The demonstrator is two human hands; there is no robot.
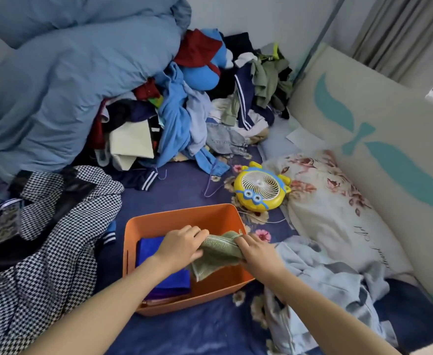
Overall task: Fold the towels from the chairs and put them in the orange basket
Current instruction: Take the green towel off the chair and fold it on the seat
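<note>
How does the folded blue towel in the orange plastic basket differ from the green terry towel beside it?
1. The blue towel lies flat and squared on the left of the orange basket; the green towel is bunched on the right.
2. The blue towel lies free; both the left hand and right hand grip the green one.
Both are inside the basket.

Soft, even daylight fills the scene, brightest at the curtain (pixel 399 34) in the upper right. Shadows are faint and diffuse; no glare shows. Wide-angle distortion bends the edges, and the blue duvet (pixel 56 80) and near forearms look slightly soft.
</note>
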